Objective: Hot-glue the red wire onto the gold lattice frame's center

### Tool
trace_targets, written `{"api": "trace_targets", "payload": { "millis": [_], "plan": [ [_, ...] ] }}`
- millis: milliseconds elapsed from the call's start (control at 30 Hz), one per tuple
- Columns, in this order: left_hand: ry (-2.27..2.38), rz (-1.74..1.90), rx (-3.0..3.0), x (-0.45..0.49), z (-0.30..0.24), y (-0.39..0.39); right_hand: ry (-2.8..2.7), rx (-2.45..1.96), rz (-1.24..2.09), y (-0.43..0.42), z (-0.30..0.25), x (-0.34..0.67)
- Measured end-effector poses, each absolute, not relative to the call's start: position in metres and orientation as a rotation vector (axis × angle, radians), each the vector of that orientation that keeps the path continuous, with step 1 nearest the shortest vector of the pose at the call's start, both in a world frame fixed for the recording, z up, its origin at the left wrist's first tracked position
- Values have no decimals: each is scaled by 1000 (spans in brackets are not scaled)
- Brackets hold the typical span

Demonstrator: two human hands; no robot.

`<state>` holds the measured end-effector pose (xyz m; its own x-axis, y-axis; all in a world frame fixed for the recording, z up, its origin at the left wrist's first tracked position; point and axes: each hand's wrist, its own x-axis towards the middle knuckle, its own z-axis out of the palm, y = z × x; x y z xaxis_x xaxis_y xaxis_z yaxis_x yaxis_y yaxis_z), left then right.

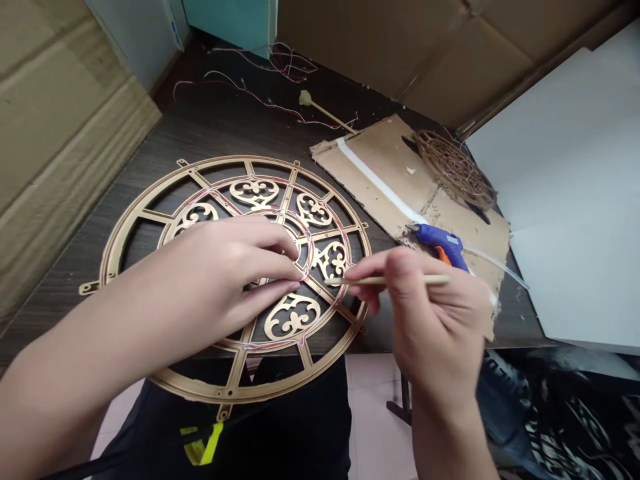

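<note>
A round, gold-coloured openwork frame (339,313) with scroll ornaments lies on the table and juts over its front edge. Thin red and white wire (345,243) runs along its rings and spokes. My left hand (240,267) reaches over the frame from the left, thumb and fingers closed on the wire near the hub; the fingertips partly hide that spot. Between the thumb and fingers of my right hand (425,307) is a thin wooden stick (370,281), its tip pointing left above a spoke, close to my left fingertips. Whether the tip touches the frame I cannot tell.
A blue glue gun (440,241) rests on a cardboard sheet (380,157) at right, below a brown openwork disc (455,167). Loose wires (270,103) and a stick with a blob-like end (327,112) lie at the back. Cardboard panels (65,153) stand around the table.
</note>
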<state>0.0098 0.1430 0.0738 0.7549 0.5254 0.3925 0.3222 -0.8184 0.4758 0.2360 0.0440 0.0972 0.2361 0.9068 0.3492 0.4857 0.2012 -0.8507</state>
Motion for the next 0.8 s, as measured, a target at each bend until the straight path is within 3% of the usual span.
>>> {"api": "trace_targets", "payload": {
  "millis": [800],
  "plan": [
    [604, 593, 2512, 22, 89, 154, -1564, -1371, 596, 60, 85, 228]
  ]
}}
